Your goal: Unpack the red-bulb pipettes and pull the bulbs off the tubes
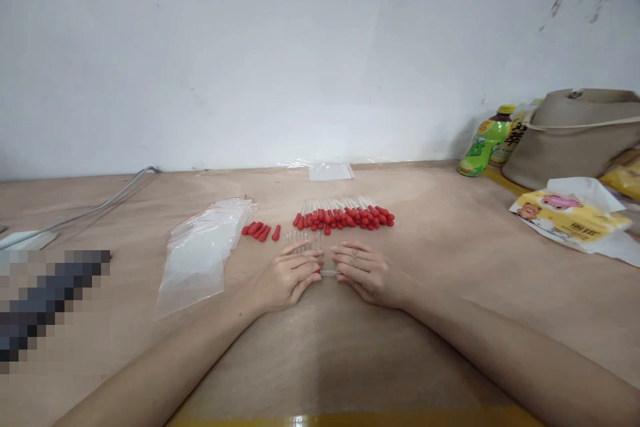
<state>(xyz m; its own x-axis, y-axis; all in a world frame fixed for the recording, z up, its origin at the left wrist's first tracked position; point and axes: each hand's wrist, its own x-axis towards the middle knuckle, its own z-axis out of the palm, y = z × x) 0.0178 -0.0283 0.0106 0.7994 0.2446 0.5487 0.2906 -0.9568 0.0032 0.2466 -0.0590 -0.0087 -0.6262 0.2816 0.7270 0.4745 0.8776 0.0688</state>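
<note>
Close together at the centre of the table are my left hand (290, 275) and my right hand (369, 273). Between them lies a glass dropper (330, 273) with a red rubber bulb. My left fingers are closed on its bulb end, and my right fingers are closed on the clear tube; much of the dropper is hidden. Just beyond my left hand are several bare glass tubes (298, 237), partly covered by the fingers. Several loose red bulbs (261, 231) lie to their left. Behind my hands, a row of droppers with red bulbs (345, 216) points toward the wall.
Overlapping clear zip bags (195, 263) lie left of my hands, and another bag (330, 172) lies by the wall. A grey cable (120, 195) runs at the left. On the right are a green bottle (485, 143), a beige bag (575, 137) and a yellow tissue pack (570, 217).
</note>
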